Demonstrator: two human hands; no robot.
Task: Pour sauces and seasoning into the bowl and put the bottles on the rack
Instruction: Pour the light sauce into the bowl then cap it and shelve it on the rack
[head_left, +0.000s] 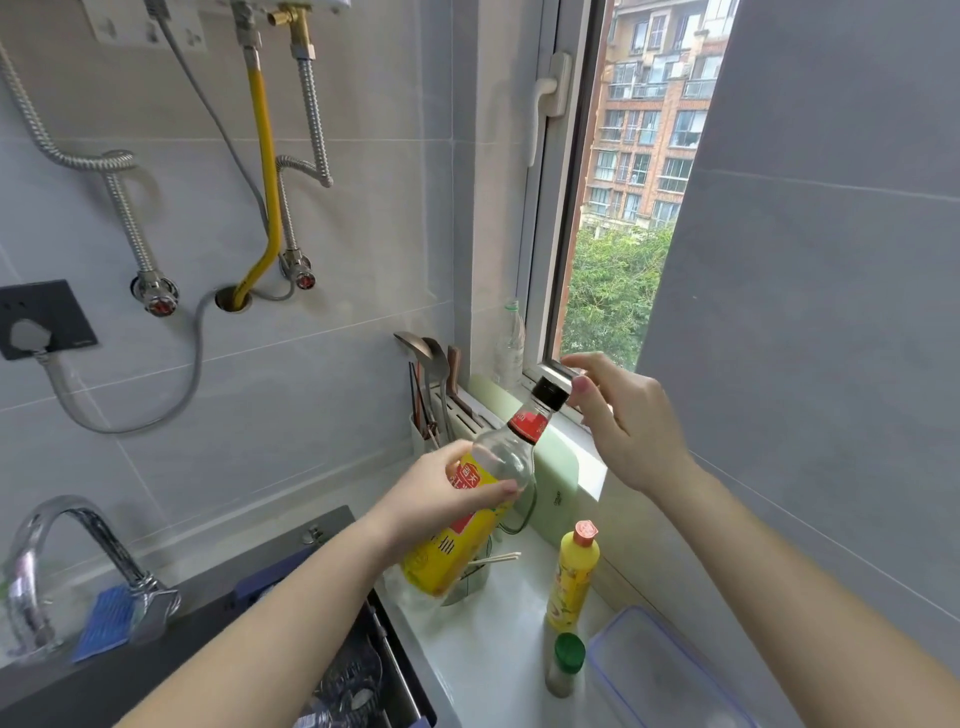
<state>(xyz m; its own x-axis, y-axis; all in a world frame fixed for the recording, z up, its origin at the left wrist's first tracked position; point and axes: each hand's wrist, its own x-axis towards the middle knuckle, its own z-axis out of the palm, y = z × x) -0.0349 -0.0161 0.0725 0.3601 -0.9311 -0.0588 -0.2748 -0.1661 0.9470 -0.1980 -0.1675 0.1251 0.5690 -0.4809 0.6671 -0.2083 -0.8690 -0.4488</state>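
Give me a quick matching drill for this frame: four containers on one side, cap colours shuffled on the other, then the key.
Things:
1. sauce bottle held in the left hand
2. yellow squeeze bottle on the counter
3. small shaker jar nearest the camera
4. clear bottle by the window frame

Cap colours:
A. green
B. clear, no colour
C. black
D. orange

Pairs: 1-C, 2-D, 3-A, 4-B

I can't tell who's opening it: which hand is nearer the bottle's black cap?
The right hand: its fingers are at the black cap. The left hand grips the sauce bottle lower, around its body.
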